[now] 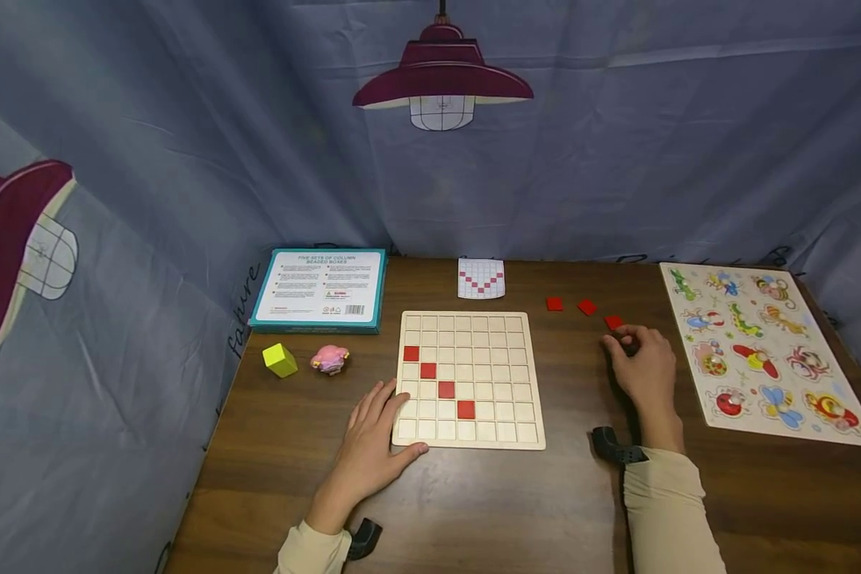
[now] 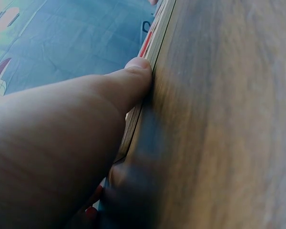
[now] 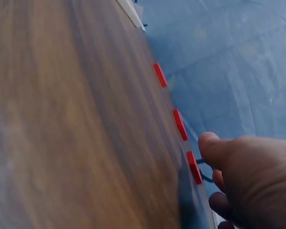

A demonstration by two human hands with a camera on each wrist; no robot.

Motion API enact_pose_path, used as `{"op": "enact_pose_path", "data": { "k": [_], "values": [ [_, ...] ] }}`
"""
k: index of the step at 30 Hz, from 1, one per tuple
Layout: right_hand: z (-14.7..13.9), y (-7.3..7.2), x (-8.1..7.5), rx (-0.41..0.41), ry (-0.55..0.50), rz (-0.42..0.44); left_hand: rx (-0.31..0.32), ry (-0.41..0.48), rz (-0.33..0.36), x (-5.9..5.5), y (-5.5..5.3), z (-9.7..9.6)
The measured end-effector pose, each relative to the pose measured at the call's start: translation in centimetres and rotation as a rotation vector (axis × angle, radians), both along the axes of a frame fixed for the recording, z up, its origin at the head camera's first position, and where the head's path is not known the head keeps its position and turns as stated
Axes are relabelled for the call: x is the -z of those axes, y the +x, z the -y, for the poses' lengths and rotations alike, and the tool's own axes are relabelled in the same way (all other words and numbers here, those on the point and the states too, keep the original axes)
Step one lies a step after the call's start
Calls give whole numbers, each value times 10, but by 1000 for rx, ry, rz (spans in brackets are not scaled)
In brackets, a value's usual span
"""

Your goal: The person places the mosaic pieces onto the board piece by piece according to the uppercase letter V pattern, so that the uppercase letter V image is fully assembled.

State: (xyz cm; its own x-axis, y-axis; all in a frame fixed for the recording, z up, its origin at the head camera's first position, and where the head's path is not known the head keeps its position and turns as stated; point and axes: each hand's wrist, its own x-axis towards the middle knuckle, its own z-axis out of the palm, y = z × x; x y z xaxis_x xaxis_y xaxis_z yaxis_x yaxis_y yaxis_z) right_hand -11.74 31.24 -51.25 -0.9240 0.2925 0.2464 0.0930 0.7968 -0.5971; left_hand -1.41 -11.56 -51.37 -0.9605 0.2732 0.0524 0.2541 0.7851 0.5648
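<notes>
A wooden grid board (image 1: 495,375) lies on the table with several red square tiles (image 1: 446,390) set in a diagonal from its left side downward. My left hand (image 1: 369,446) rests at the board's lower left corner, fingers along the left edge and thumb at the front edge; the left wrist view shows the thumb (image 2: 138,67) against the board's side. To the right, my right hand (image 1: 642,367) reaches to the nearest of three loose red tiles (image 1: 613,322), its fingers loosely bent. In the right wrist view the thumb stands apart from the fingers beside that tile (image 3: 194,168).
Behind the board is a small card (image 1: 481,279) printed with a red V of squares. At left are a blue-edged box (image 1: 319,288), a yellow-green cube (image 1: 280,360) and a pink toy figure (image 1: 329,359). An insect puzzle board (image 1: 768,351) lies at far right.
</notes>
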Motion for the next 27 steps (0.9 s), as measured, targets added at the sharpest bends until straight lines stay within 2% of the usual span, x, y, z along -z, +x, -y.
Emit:
{"op": "enact_pose_path", "data": {
  "k": [9,19,27],
  "values": [
    [-3,-7,3,40,-33,29,-5,10,18,-2,1,-1],
    [-9,-17,10,136,-32,98,-4,15,33,-3,0,1],
    [-11,-20,9,146,-32,100,-5,3,29,-3,-1,1]
  ]
}}
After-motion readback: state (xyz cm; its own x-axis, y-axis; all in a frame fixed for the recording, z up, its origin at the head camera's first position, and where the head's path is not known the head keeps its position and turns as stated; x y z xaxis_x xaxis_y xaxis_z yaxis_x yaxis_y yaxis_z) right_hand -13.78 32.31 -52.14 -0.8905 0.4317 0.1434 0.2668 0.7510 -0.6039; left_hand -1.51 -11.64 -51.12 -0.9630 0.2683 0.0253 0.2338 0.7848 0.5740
